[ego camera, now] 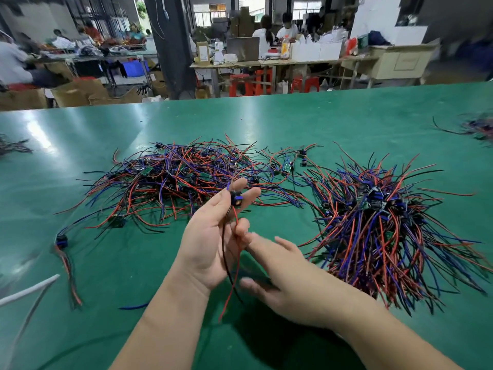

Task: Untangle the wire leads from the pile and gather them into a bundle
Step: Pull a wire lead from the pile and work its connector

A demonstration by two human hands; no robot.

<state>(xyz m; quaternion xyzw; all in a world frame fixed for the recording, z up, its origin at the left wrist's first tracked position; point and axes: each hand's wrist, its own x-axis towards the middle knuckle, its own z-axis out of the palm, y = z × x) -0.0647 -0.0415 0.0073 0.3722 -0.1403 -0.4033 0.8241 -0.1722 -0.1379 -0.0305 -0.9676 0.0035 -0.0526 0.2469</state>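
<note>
Your left hand (213,236) is raised above the near middle of the green worktop (293,121), palm turned inward. Its thumb and forefinger pinch a small black-and-blue module (236,200), and the lower fingers curl loosely around the thin red and black leads (234,276) hanging down from it past your wrist.

Your right hand (280,273) is just beside it, blurred, with the fingers stretched nearly straight. One fingertip sits against the leads below your left fingers, and it grips nothing.

Behind your hands, across the middle of the worktop, lies the loose tangled pile of red, blue and black wires (181,177) with small green boards among them. Toward the right edge is the gathered bundle of the same wires (386,231), its leads fanning toward you.

Near the left edge lies a single blue-ended wire set (64,247), and a white cable (29,291) crosses the near left corner.
</note>
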